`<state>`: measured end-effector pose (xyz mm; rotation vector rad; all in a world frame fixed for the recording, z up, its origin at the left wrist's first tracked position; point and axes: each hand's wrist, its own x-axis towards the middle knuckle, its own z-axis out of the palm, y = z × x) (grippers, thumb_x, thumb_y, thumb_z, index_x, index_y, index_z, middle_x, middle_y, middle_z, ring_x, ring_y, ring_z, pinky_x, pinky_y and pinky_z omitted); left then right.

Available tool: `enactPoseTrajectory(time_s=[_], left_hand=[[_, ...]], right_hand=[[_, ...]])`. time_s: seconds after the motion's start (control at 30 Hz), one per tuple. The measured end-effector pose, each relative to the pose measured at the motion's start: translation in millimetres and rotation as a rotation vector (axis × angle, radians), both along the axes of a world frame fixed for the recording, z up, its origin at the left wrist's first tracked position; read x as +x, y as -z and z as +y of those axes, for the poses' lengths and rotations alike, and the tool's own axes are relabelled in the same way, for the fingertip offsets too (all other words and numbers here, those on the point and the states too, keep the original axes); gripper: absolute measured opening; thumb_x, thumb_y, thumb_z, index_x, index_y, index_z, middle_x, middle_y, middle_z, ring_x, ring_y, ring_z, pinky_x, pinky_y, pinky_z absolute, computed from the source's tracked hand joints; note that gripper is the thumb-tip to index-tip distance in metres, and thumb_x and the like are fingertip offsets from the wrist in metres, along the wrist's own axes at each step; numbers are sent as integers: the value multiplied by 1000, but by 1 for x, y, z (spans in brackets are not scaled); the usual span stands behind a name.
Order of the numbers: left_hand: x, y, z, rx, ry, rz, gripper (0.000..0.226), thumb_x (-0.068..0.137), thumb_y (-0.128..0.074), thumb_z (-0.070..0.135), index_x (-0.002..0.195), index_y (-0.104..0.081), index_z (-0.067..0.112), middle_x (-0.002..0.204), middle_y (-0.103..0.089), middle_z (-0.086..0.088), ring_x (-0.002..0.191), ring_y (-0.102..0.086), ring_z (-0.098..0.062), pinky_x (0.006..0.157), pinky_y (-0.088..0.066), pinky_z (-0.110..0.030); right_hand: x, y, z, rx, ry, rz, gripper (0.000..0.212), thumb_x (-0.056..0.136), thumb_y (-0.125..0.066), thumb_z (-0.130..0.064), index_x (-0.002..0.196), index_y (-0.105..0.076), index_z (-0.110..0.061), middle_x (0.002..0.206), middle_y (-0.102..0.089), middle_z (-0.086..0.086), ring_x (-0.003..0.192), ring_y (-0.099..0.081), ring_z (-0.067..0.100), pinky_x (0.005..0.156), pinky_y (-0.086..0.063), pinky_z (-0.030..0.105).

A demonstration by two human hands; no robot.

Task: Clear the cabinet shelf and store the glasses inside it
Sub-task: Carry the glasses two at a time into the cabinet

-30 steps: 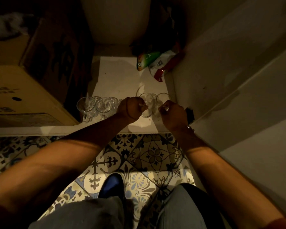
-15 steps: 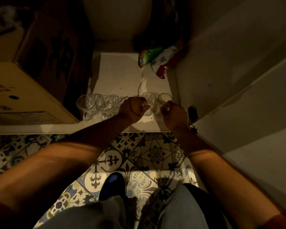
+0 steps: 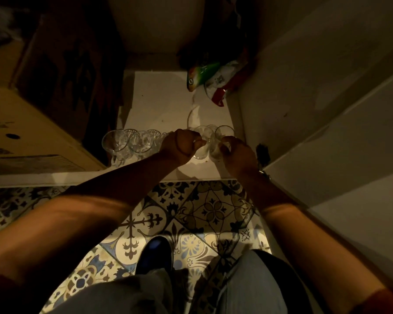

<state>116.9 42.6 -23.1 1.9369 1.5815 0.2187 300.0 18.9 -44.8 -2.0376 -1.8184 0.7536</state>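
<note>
A white cabinet shelf lies low in front of me. Several clear cut glasses stand in a row along its front left. My left hand grips one clear glass just above the shelf's front right. My right hand holds another clear glass right beside it, near the cabinet's right wall. The two held glasses touch or nearly touch. Both hands hide the lower parts of their glasses.
Crumpled snack packets lie at the shelf's back right corner. A large cardboard box fills the left side. A pale round vessel stands behind the shelf. The open cabinet door is on the right, patterned floor tiles below.
Both hands with their glasses have stayed over the shelf's front right, shifting only slightly; the view has tilted a little.
</note>
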Motion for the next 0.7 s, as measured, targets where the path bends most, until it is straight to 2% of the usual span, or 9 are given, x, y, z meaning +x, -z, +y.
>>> enactPoseTrajectory(time_s=[0.07,0.17,0.27,0.33,0.43,0.53,0.6,0.7], left_hand=[[2,-5,1,-16,17,-7,44,100,-51,39,119,-70,5,125,-67,-16,119,-60,-33,102,-42,-39],[4,-7,-1,37,3,-4,34,99,-58,31,115,-72,4,124,-69,-15,121,-60,-32,102,-42,-38],[3,-10,-2,56,-29,-41,35,94,-66,30,121,-69,7,127,-68,-13,124,-59,-32,105,-41,-38],[2,-15,-3,61,-34,-50,44,92,-67,37,127,-66,9,129,-67,-12,124,-60,-32,105,-41,-38],[-4,-28,-8,45,-43,-56,66,81,-48,58,128,-65,15,118,-72,-12,114,-65,-31,100,-46,-39],[-20,-42,-18,172,-95,-90,51,87,-49,54,120,-69,20,104,-76,-7,98,-71,-29,89,-53,-36],[-33,-52,-24,275,-91,-96,32,95,-59,38,116,-71,17,106,-75,-7,94,-71,-27,83,-52,-29],[-49,-77,-28,377,-71,-118,22,95,-65,17,114,-72,10,116,-69,-13,101,-68,-30,88,-53,-37]], right_hand=[[0,-3,0,-25,-6,5,35,100,-53,-29,132,-61,-18,130,-62,13,118,-60,32,93,-47,35],[0,-10,0,-48,3,11,38,99,-56,-31,135,-59,-20,132,-59,13,119,-59,33,97,-51,42],[1,-19,-4,39,57,23,36,96,-61,-27,131,-61,-19,131,-61,13,118,-60,32,96,-52,44],[2,-27,-6,103,68,29,38,95,-63,-26,132,-61,-20,135,-60,11,124,-58,31,100,-50,45],[5,-44,-7,125,43,-66,45,95,-60,-31,140,-55,-28,153,-44,7,129,-54,30,100,-50,44],[9,-65,-9,167,37,-87,45,96,-58,-32,140,-53,-29,159,-35,8,131,-51,32,95,-49,39],[8,-82,-14,199,23,-75,46,96,-58,-32,141,-53,-28,160,-33,8,135,-48,31,98,-47,37],[4,-113,-25,234,9,-37,46,98,-56,-33,143,-52,-28,162,-31,7,141,-41,28,102,-43,33]])
